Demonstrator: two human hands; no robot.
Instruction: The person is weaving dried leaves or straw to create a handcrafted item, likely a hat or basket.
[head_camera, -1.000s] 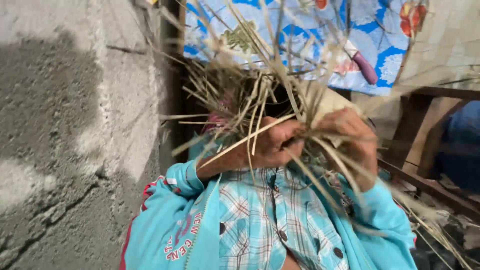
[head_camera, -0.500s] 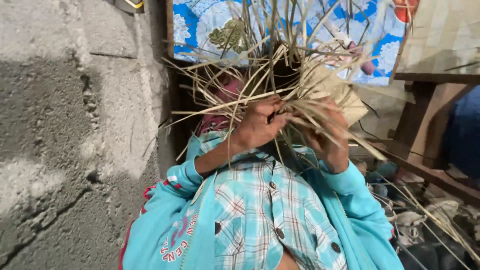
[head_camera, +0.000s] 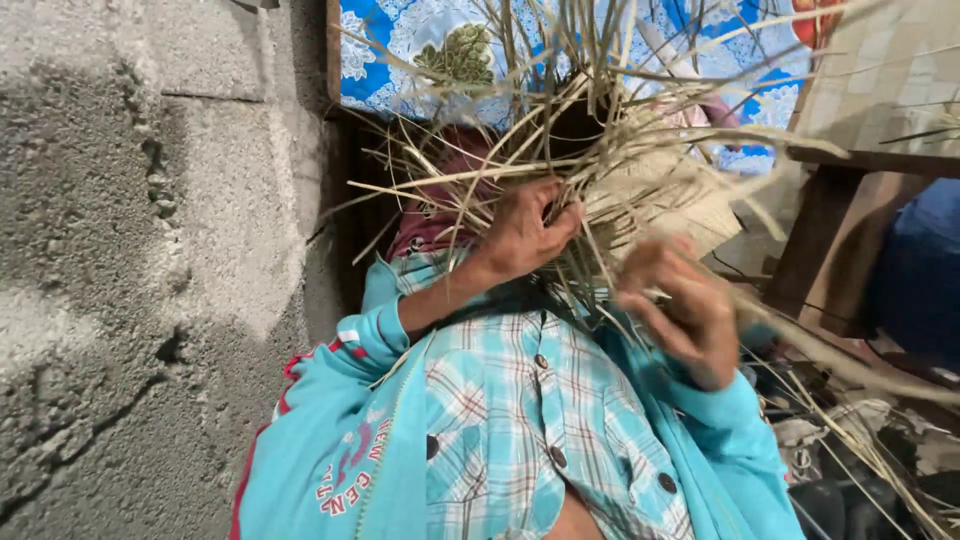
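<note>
From the head camera, the left hand (head_camera: 525, 232) has its fingers (head_camera: 562, 222) curled and pinching a few dry straw strips (head_camera: 470, 175) at the edge of a half-woven straw basket (head_camera: 650, 190). The basket sits just past the fingertips, tilted, with its dark open middle facing the camera; I cannot tell if anything is inside it. Loose strips stick out from its rim on every side. The right hand (head_camera: 680, 310) is just below the basket, its fingers (head_camera: 650, 300) bent and a little apart, with one long strip (head_camera: 800, 345) running under them; it is blurry, so I cannot tell if they grip it. Beside the left hand's fingers stands a rough grey block wall (head_camera: 150, 250), very close. Beyond the fingers hangs a blue flowered cloth (head_camera: 400, 50). Past the right fingers stand brown wooden beams (head_camera: 830, 240), with more strips lying on the floor (head_camera: 860, 440) there.
</note>
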